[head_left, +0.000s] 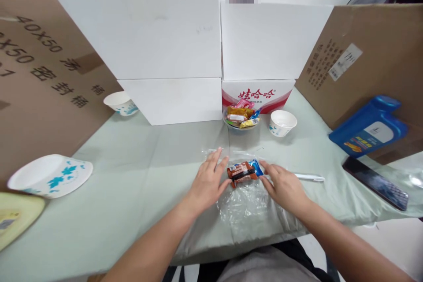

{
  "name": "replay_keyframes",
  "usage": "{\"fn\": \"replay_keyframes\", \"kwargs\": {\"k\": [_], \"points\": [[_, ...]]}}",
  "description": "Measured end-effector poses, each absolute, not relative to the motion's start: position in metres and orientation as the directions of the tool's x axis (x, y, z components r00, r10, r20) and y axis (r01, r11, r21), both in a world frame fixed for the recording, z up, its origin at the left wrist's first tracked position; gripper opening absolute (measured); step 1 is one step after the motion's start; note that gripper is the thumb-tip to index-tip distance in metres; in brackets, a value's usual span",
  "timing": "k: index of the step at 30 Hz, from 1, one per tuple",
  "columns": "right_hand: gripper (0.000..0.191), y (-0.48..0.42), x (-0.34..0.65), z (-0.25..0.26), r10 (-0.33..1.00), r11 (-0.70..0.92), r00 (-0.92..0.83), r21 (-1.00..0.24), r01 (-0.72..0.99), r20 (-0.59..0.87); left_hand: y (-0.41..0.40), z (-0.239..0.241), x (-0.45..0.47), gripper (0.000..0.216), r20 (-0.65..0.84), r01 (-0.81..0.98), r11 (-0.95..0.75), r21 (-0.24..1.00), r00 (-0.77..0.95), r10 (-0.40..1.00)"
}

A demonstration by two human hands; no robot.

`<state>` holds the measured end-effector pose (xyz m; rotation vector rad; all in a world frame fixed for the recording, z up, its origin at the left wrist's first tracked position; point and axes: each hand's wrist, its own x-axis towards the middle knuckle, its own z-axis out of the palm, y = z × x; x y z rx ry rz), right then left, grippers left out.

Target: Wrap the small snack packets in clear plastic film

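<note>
A brown snack packet (pixel 240 173) and a blue snack packet (pixel 257 168) lie together on a clear plastic sheet (pixel 244 207) in front of me. Left of them, my left hand (pixel 209 179) is open, fingers stretched forward and its thumb close to the brown packet. My right hand (pixel 284 186) is at the other side, thumb and forefinger apart at the blue packet's right end. Whether these fingertips press on the wrapper is hard to make out. A thin white stick-like object (pixel 309 177) pokes out to the right, behind my right hand.
Beyond the sheet stands a bowl (pixel 243 127) heaped with wrapped snacks, beside a paper bowl (pixel 283 123). More paper bowls (pixel 53 176) are at left. A blue bottle (pixel 370 125) and a phone (pixel 375 183) lie right. White boxes (pixel 168 101) and brown cardboard (pixel 373 75) enclose the table.
</note>
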<state>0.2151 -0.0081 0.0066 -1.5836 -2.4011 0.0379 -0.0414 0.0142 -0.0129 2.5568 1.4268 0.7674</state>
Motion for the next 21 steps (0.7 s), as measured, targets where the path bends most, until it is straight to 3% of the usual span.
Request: {"fn": "replay_keyframes", "kwargs": {"k": [2, 4, 8, 11, 16, 21], "points": [[0.038, 0.0, 0.203, 0.005, 0.796, 0.599, -0.546, -0.209, 0.773, 0.263, 0.013, -0.016, -0.037, 0.046, 0.364, 0.716, -0.606, 0.347, 0.492, 0.791], [0.044, 0.01, 0.195, -0.001, 0.709, 0.705, -0.664, -0.201, 0.68, 0.239, 0.012, -0.021, -0.034, 0.055, 0.293, 0.683, -0.633, 0.364, 0.561, 0.774], [0.052, 0.033, 0.2, -0.018, 0.739, 0.672, -0.664, -0.197, 0.714, 0.113, 0.014, -0.031, -0.035, 0.106, 0.039, 0.76, -0.536, 0.366, 0.564, 0.825], [0.049, 0.043, 0.221, -0.019, 0.769, 0.629, -0.627, -0.325, 0.706, 0.128, 0.018, -0.029, -0.037, 0.116, -0.116, 0.811, -0.456, 0.366, 0.526, 0.843], [0.044, 0.061, 0.244, 0.015, 0.782, 0.62, -0.492, -0.557, 0.553, 0.382, 0.021, -0.02, -0.039, 0.109, -0.202, 0.828, -0.44, 0.346, 0.524, 0.827], [0.043, 0.125, 0.225, 0.055, 0.724, 0.644, -0.225, -0.521, 0.561, 0.652, 0.024, -0.023, -0.042, 0.103, -0.166, 0.804, -0.48, 0.351, 0.558, 0.813]]}}
